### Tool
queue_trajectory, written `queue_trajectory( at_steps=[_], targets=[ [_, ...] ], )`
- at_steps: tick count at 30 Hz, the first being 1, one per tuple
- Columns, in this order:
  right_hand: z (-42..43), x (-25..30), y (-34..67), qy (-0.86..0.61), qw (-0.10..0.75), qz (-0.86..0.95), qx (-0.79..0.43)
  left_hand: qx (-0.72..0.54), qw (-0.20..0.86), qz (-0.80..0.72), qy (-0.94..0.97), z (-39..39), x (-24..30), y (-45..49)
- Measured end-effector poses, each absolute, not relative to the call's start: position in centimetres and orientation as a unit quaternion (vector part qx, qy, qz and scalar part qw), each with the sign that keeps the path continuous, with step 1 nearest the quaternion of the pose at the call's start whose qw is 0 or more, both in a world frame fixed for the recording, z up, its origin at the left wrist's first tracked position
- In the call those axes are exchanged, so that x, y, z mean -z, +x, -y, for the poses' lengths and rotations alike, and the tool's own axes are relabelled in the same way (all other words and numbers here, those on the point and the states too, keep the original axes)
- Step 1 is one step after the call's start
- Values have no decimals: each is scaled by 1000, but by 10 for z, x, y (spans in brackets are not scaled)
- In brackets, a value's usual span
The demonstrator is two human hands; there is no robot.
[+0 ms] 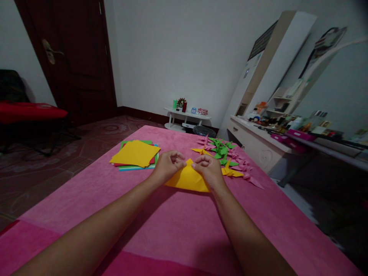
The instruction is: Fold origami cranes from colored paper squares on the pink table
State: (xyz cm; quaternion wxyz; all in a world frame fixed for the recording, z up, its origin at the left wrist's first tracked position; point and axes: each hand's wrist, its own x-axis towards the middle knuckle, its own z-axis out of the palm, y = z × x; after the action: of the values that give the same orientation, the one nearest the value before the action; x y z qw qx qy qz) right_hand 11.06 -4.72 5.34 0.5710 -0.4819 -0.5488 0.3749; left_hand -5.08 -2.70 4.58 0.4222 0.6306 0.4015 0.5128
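Observation:
A sheet of yellow origami paper, folded into a triangle with its point away from me, is between my hands above the pink cloth. My left hand pinches its left slope near the top, thumb and fingers together. On the other slope my right hand pinches the paper the same way. Left of my left hand lies a stack of coloured paper squares, yellow uppermost, with red, green and blue edges showing. Right of my right hand sit folded paper cranes: yellow ones, green ones and pink ones.
The pink cloth covers the surface under my arms. Beyond it stands a low white table with small items. A dressing table crowded with bottles runs along the right. To the left are a red-seated chair and a dark door.

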Motion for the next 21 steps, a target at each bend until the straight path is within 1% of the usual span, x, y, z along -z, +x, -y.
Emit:
queue_trajectory(
  at_steps=[8, 16, 21],
  targets=[
    [50, -59, 106, -482, 561, 584, -334, -483, 459, -395, 632, 25, -45, -51],
    [49, -59, 105, -478, 549, 597, -338, -473, 424, -417, 650, 29, -50, -53],
    [50, -59, 104, -476, 549, 597, -340, -483, 427, -411, 645, 27, -45, -52]
  ],
)
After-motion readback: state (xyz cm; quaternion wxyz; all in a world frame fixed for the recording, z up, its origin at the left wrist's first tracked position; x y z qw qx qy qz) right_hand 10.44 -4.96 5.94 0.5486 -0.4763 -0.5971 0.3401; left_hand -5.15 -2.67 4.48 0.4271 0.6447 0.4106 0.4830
